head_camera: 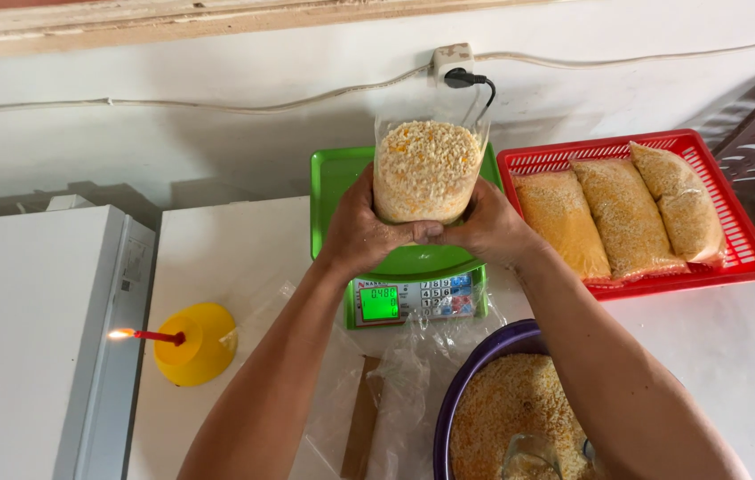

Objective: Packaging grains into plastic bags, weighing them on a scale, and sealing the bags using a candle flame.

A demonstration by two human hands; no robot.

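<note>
Hands (422, 233) cupping grain bag (426, 169), above scale (408, 298)

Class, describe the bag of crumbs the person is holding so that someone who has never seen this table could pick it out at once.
Find the green scale at the back of the white table. Above its tray, the left hand and the right hand grip an upright clear bag of pale crumbs. Unlike the three sealed bags lying flat in the red basket, it stands open-topped and is held.
</note>
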